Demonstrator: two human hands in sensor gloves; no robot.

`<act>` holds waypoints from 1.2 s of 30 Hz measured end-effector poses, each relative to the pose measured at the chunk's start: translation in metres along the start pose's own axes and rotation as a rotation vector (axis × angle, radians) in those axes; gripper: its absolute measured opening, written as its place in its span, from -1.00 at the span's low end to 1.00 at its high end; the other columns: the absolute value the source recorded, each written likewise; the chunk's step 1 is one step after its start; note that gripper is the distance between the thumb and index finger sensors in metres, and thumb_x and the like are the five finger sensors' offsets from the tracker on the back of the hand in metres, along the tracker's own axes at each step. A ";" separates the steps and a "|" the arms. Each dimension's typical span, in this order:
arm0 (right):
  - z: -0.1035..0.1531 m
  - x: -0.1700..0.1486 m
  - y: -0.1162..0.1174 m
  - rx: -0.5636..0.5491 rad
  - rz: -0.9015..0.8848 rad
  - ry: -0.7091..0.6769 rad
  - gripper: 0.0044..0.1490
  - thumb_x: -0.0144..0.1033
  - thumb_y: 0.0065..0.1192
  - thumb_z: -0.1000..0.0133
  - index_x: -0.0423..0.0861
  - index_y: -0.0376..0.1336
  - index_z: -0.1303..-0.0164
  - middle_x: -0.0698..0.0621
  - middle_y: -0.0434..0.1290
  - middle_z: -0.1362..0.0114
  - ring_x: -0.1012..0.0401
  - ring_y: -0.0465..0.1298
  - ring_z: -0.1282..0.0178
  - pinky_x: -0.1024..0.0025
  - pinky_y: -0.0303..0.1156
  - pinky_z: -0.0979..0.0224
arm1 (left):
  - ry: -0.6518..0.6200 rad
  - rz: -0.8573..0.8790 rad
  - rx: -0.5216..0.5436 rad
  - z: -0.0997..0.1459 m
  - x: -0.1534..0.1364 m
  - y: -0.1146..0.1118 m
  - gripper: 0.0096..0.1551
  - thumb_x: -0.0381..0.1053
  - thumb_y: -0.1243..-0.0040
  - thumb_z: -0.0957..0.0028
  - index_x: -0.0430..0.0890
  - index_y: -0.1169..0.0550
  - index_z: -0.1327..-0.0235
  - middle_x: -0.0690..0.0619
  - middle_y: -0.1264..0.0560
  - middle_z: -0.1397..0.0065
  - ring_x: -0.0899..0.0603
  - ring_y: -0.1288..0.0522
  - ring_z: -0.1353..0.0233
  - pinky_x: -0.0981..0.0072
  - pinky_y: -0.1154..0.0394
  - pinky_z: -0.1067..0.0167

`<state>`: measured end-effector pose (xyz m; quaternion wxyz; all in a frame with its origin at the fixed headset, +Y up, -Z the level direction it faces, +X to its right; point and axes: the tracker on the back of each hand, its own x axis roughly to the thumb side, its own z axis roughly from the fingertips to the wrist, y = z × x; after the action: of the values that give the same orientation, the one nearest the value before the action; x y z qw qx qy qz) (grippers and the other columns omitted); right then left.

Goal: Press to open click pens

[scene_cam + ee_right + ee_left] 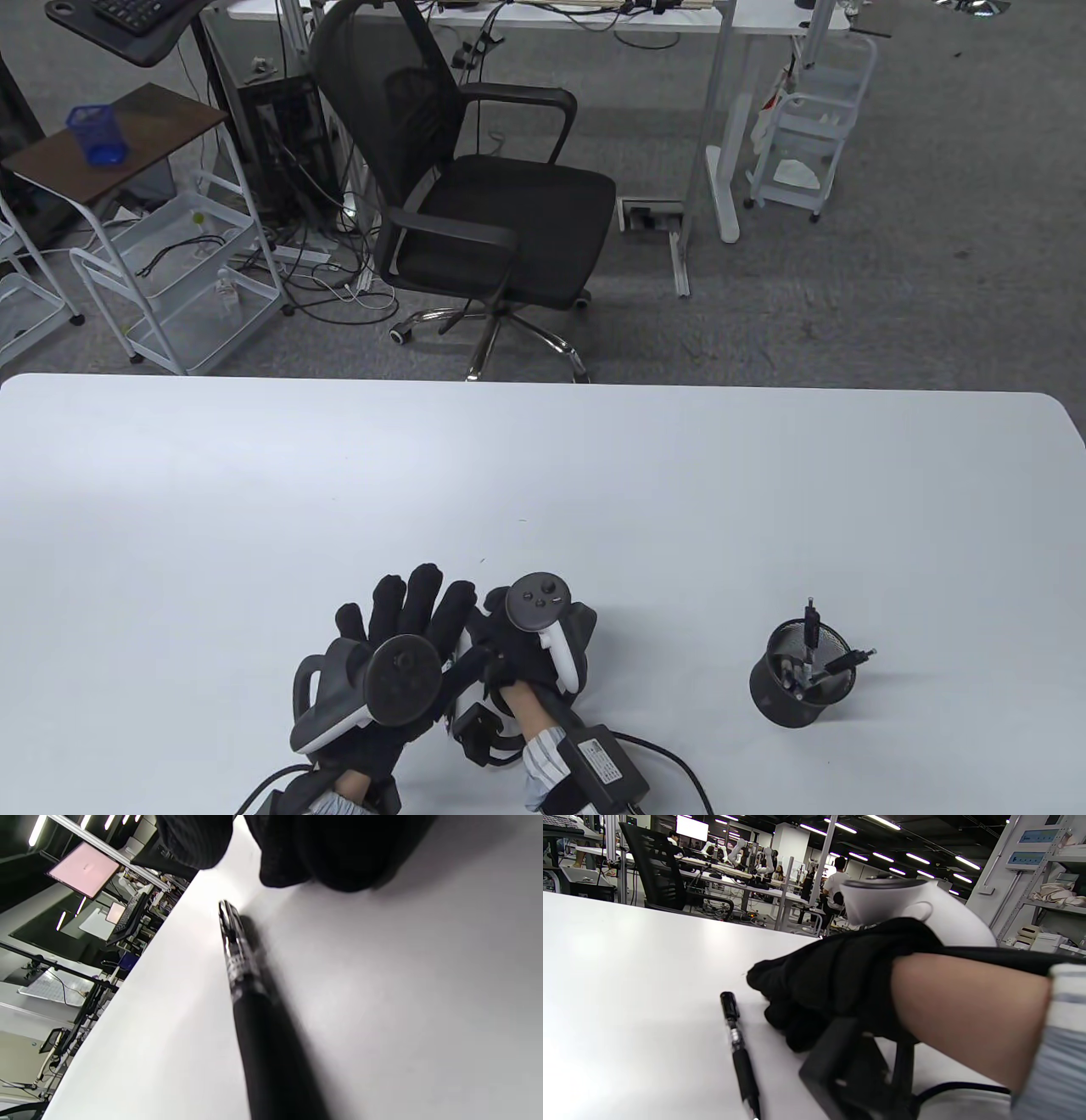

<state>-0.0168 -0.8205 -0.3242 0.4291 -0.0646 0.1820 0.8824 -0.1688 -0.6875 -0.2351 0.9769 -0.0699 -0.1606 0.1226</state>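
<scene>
With a black click pen (739, 1052) lying loose on the white surface (254, 509) just beside the right hand (823, 993), whose grip is seemingly curled on nothing, and the left hand (407, 615) hovering open, pinching mid-barrel is leaving the button free.

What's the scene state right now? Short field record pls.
pen: black click pen lying flat on the table, beside the right hand, not gripped
left hand: fingers straight, holding nothing
right hand: fingers curled, resting on table next to pen
holder: black mesh cup to the right, several pens standing in it
pen tip out: cannot tell
</scene>
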 end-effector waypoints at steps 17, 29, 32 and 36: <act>0.082 0.021 -0.160 -0.149 0.311 -0.119 0.03 -0.17 0.19 -0.37 -0.51 -0.13 -0.78 -0.55 -0.06 -0.67 -0.45 0.07 -0.55 -0.46 0.03 -0.54 | -0.013 0.014 0.006 0.002 0.000 0.001 -0.17 0.39 0.33 -0.48 0.03 0.04 -0.91 -0.28 0.19 -0.88 -0.62 0.15 -0.74 -0.72 0.19 -0.43; 0.099 -0.059 -0.295 -0.285 0.144 0.117 0.01 -0.23 0.31 -0.32 -0.47 -0.04 -0.78 -0.56 -0.25 -0.73 -0.49 -0.23 -0.62 -0.50 -0.27 -0.54 | -0.017 0.017 0.002 0.002 0.001 0.000 -0.17 0.39 0.33 -0.48 0.03 0.04 -0.91 -0.28 0.19 -0.88 -0.62 0.14 -0.74 -0.72 0.19 -0.43; 0.096 -0.078 -0.303 -0.273 0.134 0.159 0.03 -0.25 0.34 -0.30 -0.46 -0.06 -0.78 -0.53 -0.27 -0.74 -0.46 -0.25 -0.64 -0.48 -0.33 -0.55 | -0.015 0.011 -0.001 0.002 0.001 0.000 -0.17 0.39 0.33 -0.48 0.04 0.04 -0.91 -0.28 0.19 -0.88 -0.62 0.14 -0.74 -0.71 0.19 -0.43; 0.091 -0.102 -0.307 -0.239 0.152 0.226 0.03 -0.27 0.36 -0.29 -0.46 -0.05 -0.78 -0.51 -0.28 -0.75 -0.44 -0.27 -0.65 -0.48 -0.36 -0.55 | -0.012 0.014 -0.004 0.001 0.000 0.000 -0.17 0.38 0.33 -0.48 0.04 0.04 -0.91 -0.28 0.19 -0.88 -0.62 0.14 -0.74 -0.72 0.19 -0.43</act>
<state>0.2900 -0.6876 -0.2941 0.3273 -0.2001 0.1273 0.9147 -0.1686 -0.6877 -0.2340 0.9748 -0.0720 -0.1664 0.1296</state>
